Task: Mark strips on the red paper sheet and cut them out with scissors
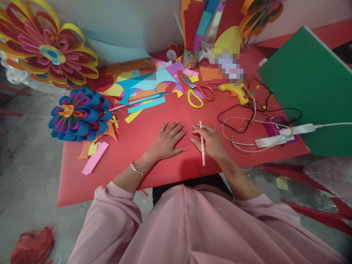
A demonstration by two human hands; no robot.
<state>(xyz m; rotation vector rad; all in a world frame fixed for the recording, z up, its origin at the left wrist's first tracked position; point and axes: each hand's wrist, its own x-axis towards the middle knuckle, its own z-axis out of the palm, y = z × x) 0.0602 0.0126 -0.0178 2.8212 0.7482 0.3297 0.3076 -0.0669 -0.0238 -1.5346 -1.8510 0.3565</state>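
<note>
My left hand (168, 141) lies flat on the red tabletop (132, 143), fingers spread, with nothing in it. A bracelet circles that wrist. To its right, my right hand (210, 141) rests near the table's front edge and holds a slim pink pencil (202, 145) by the thumb and fingers. The pencil points nearly straight away from me. Beyond my hands lie scissors (195, 90) with one yellow and one red handle, their blades apart. Strips of turquoise paper (147, 104) and yellow paper (134, 116) are on the table ahead of my left hand.
A yellow glue gun (235, 91) and tangled cords lie to the right, by a white power strip (286, 135) and a large green board (310, 91). Paper flowers, one blue (79, 115), one yellow-red (52, 47), stand at left. A cup (190, 58) holds coloured strips.
</note>
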